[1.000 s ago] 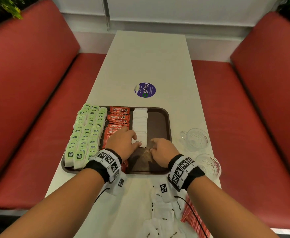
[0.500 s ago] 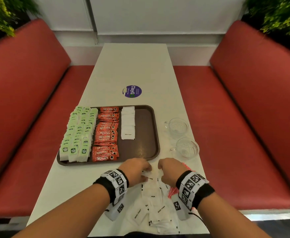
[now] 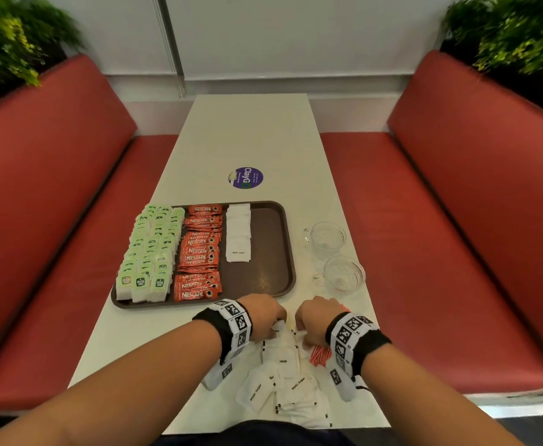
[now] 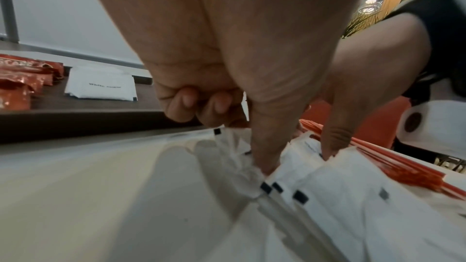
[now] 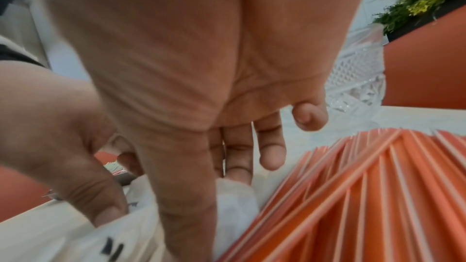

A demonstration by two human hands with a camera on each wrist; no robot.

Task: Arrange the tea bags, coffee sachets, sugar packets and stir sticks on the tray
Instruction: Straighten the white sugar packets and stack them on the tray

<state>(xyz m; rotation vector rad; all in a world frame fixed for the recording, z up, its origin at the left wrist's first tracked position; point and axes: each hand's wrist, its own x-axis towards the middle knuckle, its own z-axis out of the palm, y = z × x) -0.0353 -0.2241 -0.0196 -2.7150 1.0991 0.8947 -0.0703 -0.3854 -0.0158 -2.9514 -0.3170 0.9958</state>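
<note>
The brown tray (image 3: pixel 291 252) holds rows of green tea bags (image 3: pixel 151 252), red coffee sachets (image 3: pixel 199 252) and one column of white sugar packets (image 3: pixel 238 233). Its right strip is bare. Loose sugar packets (image 3: pixel 283 375) lie in a heap near the table's front edge, with red stir sticks (image 3: pixel 320 355) beside them on the right. Both hands are down on the heap's far end. My left hand (image 3: pixel 278 320) pinches a packet (image 4: pixel 242 158) between thumb and curled fingers. My right hand (image 3: pixel 302 325) pinches a crumpled packet (image 5: pixel 234 194), close to the stir sticks (image 5: pixel 353 196).
Two glass cups (image 3: pixel 326 236) (image 3: pixel 344 273) stand on the table right of the tray. A round purple sticker (image 3: pixel 247 178) lies beyond the tray. Red benches (image 3: pixel 457 252) flank the table on both sides.
Both hands have come back from the sugar column on the tray to the loose heap by the front edge. Their fingers have closed on packets there.
</note>
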